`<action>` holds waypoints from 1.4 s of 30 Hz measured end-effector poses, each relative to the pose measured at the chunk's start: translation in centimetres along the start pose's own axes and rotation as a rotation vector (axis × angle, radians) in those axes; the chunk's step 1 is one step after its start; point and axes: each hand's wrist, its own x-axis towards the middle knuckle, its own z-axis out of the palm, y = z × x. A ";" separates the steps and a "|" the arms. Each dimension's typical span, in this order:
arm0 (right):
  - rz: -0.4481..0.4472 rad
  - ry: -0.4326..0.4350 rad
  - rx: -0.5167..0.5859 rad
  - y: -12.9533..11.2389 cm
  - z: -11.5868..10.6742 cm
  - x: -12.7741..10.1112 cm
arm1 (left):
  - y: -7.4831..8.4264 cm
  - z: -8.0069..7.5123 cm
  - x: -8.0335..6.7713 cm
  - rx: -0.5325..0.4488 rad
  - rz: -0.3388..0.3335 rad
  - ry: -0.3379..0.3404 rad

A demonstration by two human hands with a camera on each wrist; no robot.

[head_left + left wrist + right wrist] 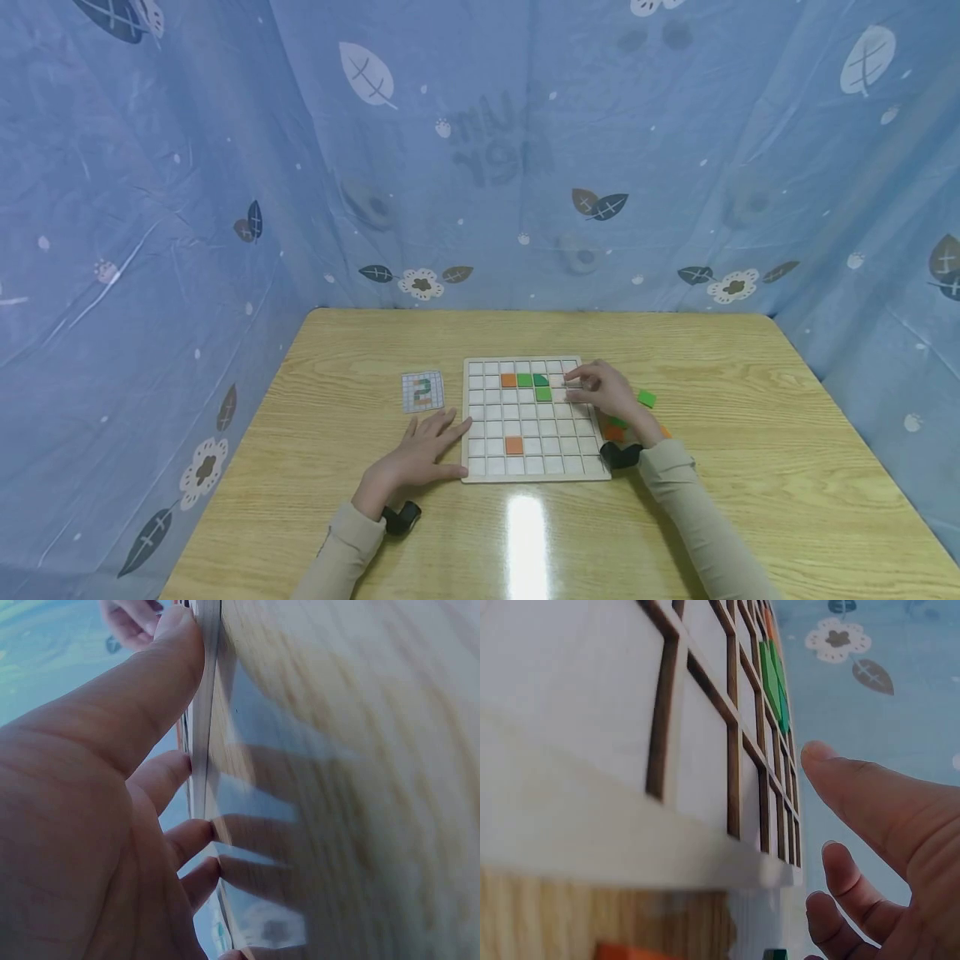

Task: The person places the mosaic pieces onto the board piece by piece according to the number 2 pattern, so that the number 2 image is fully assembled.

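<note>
A white gridded board [537,478] with raised wooden dividers lies on the table. In its upper rows are an orange tile [508,381], a green tile [524,380], a dark green rounded tile [541,380] and another green tile [543,394]. Lower down sits a second orange tile [513,446]. My left hand [420,454] touches the board's left edge with spread fingers; the thumb [169,660] lies along its side. Over the board's upper right, my right hand [609,393] has its thumb and fingers apart, with nothing visible between them.
A small card [407,393] with a gridded pattern lies left of the board. Loose tiles, among them a green one [647,398] and an orange one [613,433], lie to the right, partly hidden by the right arm. A leaf-patterned blue curtain [480,183] surrounds the table.
</note>
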 end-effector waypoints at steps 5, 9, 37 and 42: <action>0.015 0.014 0.006 0.0 -0.7 -0.4 | 0.0 0.0 0.0 -0.001 0.000 0.002; 0.012 0.023 -0.019 0.3 -1.2 -0.6 | -0.1 0.1 0.1 -0.001 0.000 0.001; 0.145 0.011 -0.082 3.1 -4.6 -1.5 | 0.0 -0.1 -0.1 0.003 0.000 -0.002; 0.158 0.003 -0.113 3.6 -5.0 -1.6 | -0.1 -0.1 0.0 0.009 0.001 -0.007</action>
